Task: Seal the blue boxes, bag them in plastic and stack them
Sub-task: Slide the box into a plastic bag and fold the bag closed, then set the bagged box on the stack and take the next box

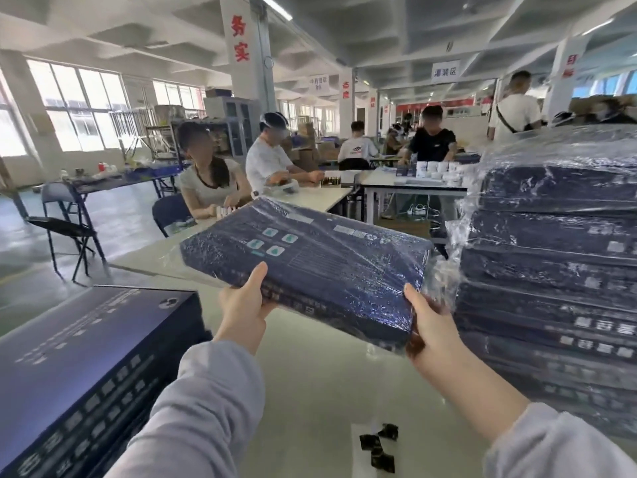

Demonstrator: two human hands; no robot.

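- The left hand (244,305) and right hand (429,326) each grip a near corner of one bagged blue box (310,267), held tilted in mid-frame.
- This box looks sealed and wrapped; only stacking remains for it.
- The wrapped stack (551,270) rises at right; unbagged boxes (86,367) wait lower left.

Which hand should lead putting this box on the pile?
Right, probably. The right hand grips the box at the corner next to the stack; the left hand holds the corner farther away, nearer the unbagged boxes.
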